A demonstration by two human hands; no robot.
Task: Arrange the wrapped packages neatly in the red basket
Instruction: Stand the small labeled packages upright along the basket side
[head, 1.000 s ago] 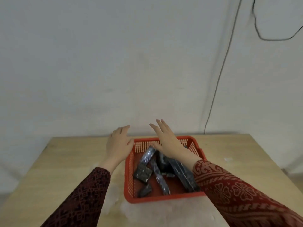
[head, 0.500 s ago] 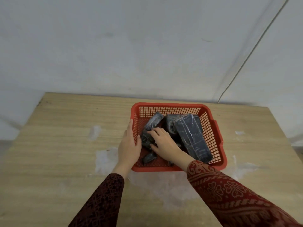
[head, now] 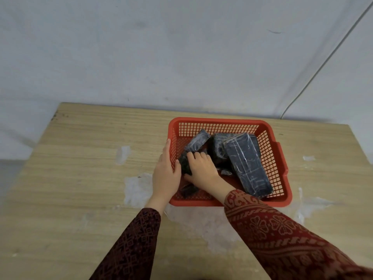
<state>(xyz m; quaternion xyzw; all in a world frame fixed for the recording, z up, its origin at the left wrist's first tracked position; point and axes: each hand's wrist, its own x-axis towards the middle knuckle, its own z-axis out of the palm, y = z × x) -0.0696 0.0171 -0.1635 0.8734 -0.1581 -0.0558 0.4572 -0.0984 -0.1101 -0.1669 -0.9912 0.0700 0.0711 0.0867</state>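
Observation:
A red plastic basket [head: 280, 158] stands on the wooden table, holding several dark packages wrapped in clear film. The largest package [head: 248, 164] lies tilted along the right side, a rounder one [head: 217, 147] leans behind it, and a slim one [head: 198, 141] slants at the back left. My left hand [head: 165, 174] grips the basket's left wall, thumb inside. My right hand [head: 201, 168] reaches inside and closes over a small dark package [head: 184, 164] at the left. Another small package [head: 188, 190] lies near the front left corner.
The table [head: 80, 178] has white scuffed patches in front of and beside the basket. A pale wall stands right behind the table's far edge, with a thin cable [head: 323, 65] running down it at the right.
The view tilted down from the wall to the table. Both hands came down from above the basket; the left now holds its wall and the right grips a small package inside.

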